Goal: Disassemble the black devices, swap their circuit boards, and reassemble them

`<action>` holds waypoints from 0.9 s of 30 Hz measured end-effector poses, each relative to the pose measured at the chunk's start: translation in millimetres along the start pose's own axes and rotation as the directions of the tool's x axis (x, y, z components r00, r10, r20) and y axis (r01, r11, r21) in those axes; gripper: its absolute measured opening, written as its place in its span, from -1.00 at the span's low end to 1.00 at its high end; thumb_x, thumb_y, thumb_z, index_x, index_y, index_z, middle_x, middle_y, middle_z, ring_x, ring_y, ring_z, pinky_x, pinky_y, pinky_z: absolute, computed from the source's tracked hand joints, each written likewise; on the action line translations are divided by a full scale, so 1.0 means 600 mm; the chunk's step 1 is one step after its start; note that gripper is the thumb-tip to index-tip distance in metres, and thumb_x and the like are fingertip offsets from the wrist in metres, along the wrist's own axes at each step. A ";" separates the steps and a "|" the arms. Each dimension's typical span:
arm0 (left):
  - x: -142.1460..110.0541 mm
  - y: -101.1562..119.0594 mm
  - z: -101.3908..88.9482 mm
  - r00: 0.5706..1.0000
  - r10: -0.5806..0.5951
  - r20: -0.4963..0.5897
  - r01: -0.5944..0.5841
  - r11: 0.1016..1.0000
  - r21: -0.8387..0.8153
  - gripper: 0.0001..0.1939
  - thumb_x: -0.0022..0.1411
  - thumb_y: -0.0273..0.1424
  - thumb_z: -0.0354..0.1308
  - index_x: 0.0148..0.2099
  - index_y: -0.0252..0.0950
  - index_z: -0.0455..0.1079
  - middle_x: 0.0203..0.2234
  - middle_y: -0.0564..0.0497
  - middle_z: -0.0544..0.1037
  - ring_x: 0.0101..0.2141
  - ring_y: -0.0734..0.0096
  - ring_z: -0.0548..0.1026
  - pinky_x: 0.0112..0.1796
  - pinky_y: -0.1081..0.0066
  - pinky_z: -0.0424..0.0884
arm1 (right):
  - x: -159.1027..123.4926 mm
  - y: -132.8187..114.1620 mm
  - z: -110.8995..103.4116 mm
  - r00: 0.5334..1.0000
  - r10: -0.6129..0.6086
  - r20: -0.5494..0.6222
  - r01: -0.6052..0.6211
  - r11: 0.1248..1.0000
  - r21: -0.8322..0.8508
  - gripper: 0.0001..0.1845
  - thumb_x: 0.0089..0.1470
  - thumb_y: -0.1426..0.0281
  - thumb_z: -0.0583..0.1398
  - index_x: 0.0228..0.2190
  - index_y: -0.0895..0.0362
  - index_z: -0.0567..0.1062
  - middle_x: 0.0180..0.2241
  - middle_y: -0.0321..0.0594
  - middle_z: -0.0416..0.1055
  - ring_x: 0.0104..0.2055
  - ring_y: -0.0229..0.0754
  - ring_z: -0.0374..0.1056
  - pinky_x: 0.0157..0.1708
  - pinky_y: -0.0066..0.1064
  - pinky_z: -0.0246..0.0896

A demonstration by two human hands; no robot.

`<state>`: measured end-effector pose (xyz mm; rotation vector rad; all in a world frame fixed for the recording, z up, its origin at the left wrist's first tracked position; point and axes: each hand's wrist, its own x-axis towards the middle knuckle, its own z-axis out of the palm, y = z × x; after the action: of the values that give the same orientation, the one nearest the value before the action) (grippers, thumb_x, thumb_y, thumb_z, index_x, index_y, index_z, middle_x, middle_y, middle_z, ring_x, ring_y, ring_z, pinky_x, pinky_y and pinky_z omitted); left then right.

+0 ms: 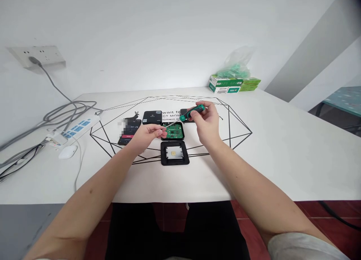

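My right hand (208, 120) is closed around the green and black handle of a screwdriver (192, 112). Its thin metal shaft points down and left. The fingers of my left hand (153, 134) are pinched together at the shaft's tip; whatever sits between them is too small to make out. Under the tip lies a black case with a green circuit board (175, 132), its left part hidden by my left fingers. Nearer to me is a black square cover (183, 161) with a silver metal plate (178, 151) that bears a small pale square.
A phone (134, 127) with a timer lies left, beside a black box (152, 117); another dark box (184, 115) is partly behind the screwdriver. A power strip (76, 130), cables and a white earbud case (68, 152) occupy the left. Green-white boxes (225, 83) stand at the back.
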<state>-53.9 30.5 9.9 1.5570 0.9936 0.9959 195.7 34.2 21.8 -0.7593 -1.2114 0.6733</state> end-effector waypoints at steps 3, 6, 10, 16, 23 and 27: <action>-0.001 0.000 0.002 1.000 -0.004 0.002 0.004 0.999 0.042 -0.52 0.13 -0.02 0.50 -0.09 -0.30 0.66 -0.24 -0.16 0.76 -0.16 0.07 0.72 0.09 -0.01 0.58 | -0.001 -0.001 0.000 0.999 -0.045 0.018 0.044 0.999 0.017 -0.59 0.12 0.21 0.40 -0.08 -0.04 0.38 -0.24 -0.29 0.60 -0.20 -0.17 0.58 -0.20 -0.24 0.55; -0.002 0.000 0.004 1.000 -0.015 -0.007 0.016 0.998 0.061 -0.56 0.15 -0.05 0.49 -0.10 -0.29 0.65 -0.22 -0.15 0.75 -0.16 0.08 0.72 0.10 -0.01 0.57 | -0.003 -0.005 0.001 0.998 -0.060 0.025 0.059 0.998 0.025 -0.58 0.12 0.16 0.42 -0.09 -0.05 0.40 -0.26 -0.31 0.58 -0.22 -0.19 0.57 -0.18 -0.25 0.55; -0.003 0.000 0.003 1.000 -0.007 0.001 0.007 0.999 0.051 -0.61 0.15 -0.10 0.50 -0.12 -0.27 0.63 -0.19 -0.13 0.74 -0.16 0.11 0.71 0.11 -0.02 0.56 | -0.004 -0.008 0.003 1.000 -0.025 -0.005 0.025 1.000 -0.014 -0.58 0.11 0.09 0.43 -0.12 -0.04 0.43 -0.33 -0.36 0.48 -0.32 -0.24 0.49 -0.29 -0.31 0.51; -0.001 -0.009 0.014 0.996 -0.022 0.083 0.010 0.990 0.142 -0.74 0.17 -0.18 0.45 -0.18 -0.23 0.65 -0.23 -0.07 0.73 -0.16 0.13 0.67 0.04 0.08 0.57 | -0.004 -0.017 0.002 0.990 -0.057 0.128 0.060 0.998 -0.017 -0.49 0.11 0.01 0.42 0.00 -0.07 0.48 -0.25 -0.30 0.53 -0.21 -0.17 0.54 -0.16 -0.23 0.57; 0.003 -0.019 0.079 0.958 0.105 0.266 -0.229 0.840 0.492 -0.91 0.26 -0.37 0.30 -0.27 -0.17 0.64 -0.28 -0.01 0.65 -0.21 0.18 0.60 -0.07 0.21 0.53 | -0.017 -0.037 -0.004 0.898 -0.125 0.422 0.178 0.980 -0.089 -0.48 0.22 0.19 0.36 0.19 -0.14 0.49 -0.07 -0.22 0.57 -0.02 -0.08 0.57 0.03 -0.12 0.57; 0.011 -0.022 0.098 0.942 0.110 0.317 -0.276 0.791 0.546 -0.86 0.30 -0.46 0.22 -0.24 -0.21 0.62 -0.22 -0.04 0.64 -0.16 0.16 0.60 0.03 0.18 0.51 | -0.021 -0.040 -0.004 0.873 -0.140 0.467 0.237 0.959 -0.156 -0.60 0.23 0.30 0.33 0.10 -0.12 0.53 -0.06 -0.21 0.56 -0.05 -0.08 0.57 0.00 -0.10 0.57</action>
<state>1.9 21.0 -12.2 2.2849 1.0093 0.5992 196.4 10.2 33.8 -0.6607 -1.7847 0.5807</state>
